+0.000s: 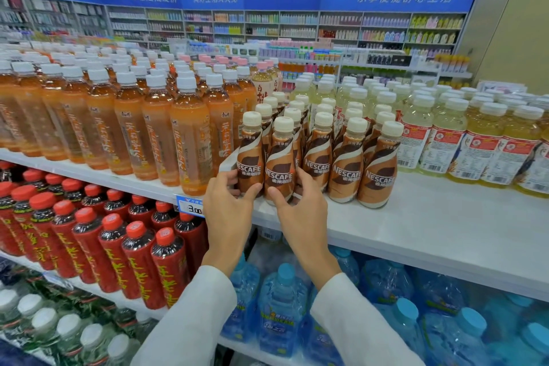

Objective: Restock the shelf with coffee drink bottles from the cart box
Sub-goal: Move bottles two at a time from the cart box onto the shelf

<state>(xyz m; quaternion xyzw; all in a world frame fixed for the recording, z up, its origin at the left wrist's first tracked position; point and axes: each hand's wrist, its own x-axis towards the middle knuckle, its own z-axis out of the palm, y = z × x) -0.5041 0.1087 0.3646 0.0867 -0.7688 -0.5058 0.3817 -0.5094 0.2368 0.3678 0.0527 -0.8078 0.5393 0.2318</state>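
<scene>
Several brown Nescafe coffee bottles (344, 163) with cream caps stand in rows on the white top shelf (421, 217). My left hand (227, 205) grips the base of the front-left coffee bottle (251, 154), thumb on its front. My right hand (300, 205) grips the coffee bottle beside it (280, 157), thumb across its lower label. Both bottles stand upright at the shelf's front edge. The cart box is out of view.
Tall orange tea bottles (190, 134) crowd the shelf to the left, pale yellow drink bottles (445, 140) to the right. Red-capped bottles (139, 249) and blue water bottles (282, 306) fill the shelves below. A price tag (190, 206) hangs on the shelf edge.
</scene>
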